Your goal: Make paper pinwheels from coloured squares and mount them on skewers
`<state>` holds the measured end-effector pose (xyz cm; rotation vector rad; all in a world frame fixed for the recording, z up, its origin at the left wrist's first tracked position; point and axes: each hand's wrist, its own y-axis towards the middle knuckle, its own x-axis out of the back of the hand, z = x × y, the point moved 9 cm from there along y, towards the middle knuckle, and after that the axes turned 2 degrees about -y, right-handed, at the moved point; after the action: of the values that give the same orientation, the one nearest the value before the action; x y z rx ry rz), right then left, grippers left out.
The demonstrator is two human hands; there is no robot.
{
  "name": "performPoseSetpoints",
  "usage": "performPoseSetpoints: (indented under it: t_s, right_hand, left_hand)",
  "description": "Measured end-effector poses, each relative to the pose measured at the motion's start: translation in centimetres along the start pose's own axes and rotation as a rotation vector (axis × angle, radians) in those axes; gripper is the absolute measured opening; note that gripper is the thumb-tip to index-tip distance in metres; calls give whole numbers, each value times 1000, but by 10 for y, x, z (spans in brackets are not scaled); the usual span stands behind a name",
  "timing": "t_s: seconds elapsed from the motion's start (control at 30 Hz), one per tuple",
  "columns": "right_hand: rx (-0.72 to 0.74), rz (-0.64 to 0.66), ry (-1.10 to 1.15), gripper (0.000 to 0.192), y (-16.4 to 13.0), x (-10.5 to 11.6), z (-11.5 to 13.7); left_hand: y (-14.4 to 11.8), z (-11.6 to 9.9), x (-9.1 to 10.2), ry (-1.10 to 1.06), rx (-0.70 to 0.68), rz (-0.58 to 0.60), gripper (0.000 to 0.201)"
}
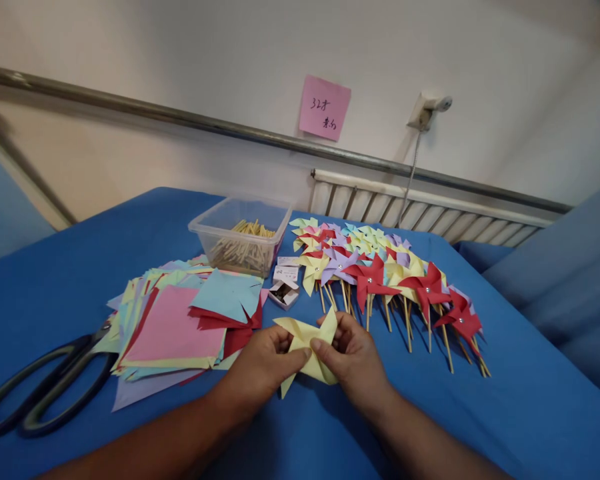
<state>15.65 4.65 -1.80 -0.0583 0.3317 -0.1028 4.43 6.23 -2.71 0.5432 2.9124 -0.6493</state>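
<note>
A: What are the hands on?

B: A pale yellow paper pinwheel (307,350), folded but with no stick. Its pointed blades stick out: one far and to the left, one far and to the right by the thumb, one down toward the near left. It sits low over the blue table cover (505,413), near the front edge, at the middle.

A: How do the fingers stand?

B: The left hand (260,367) is curled, with thumb and forefinger pinched on the paper's left side. The right hand (355,357) is likewise closed on the right side, forefinger laid across the middle of the sheet.

A: What lies about?

B: Left, a loose stack of coloured paper squares (175,327), pink and light blue on top; black-handled scissors (45,387) at the near left. Farther off, a clear plastic tub (240,233) of wooden sticks, and a small open white box (284,292) just beyond the hands. Right, a spread of finished pinwheels (380,273) on sticks: red, yellow, lilac, pale blue.

A: Any writing?

B: A pink sticky note (325,108) on the wall reads "32", followed by handwritten characters I cannot make out. The print on the white box is too small to read.
</note>
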Motion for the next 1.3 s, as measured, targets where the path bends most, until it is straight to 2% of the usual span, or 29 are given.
performPoseSetpoints:
  t_s: [0.13, 0.47, 0.67, 0.8, 0.93, 1.07, 1.2, 1.3]
  right_hand:
    - [-4, -54, 44, 42, 2, 4, -4]
    - [-36, -46, 92, 45, 2, 3, -11]
    - [-37, -19, 76, 35, 3, 6, -11]
    - [-1, -41, 51, 30, 8, 16, -9]
    - [97, -79, -181, 25, 13, 21, -3]
    - [310, -44, -536, 13, 14, 3, 10]
    - [530, 60, -801, 18, 18, -37, 23]
    - [547, 80, -1054, 23, 33, -61, 28]
  left_hand:
    - [2, -2, 4, -8, -62, -37, 20]
    - [2, -1, 6, -14, -37, -63, 23]
    - [-6, -5, 4, -66, -29, -75, 22]
    - [-9, -20, 8, -129, -56, -96, 21]
    - [-16, -60, 32, -239, -181, -163, 12]
    - [-26, -94, 66, -342, -354, -295, 14]
    - [-27, -96, 79, -384, -399, -323, 14]
    - [-23, -92, 78, -363, -392, -288, 14]
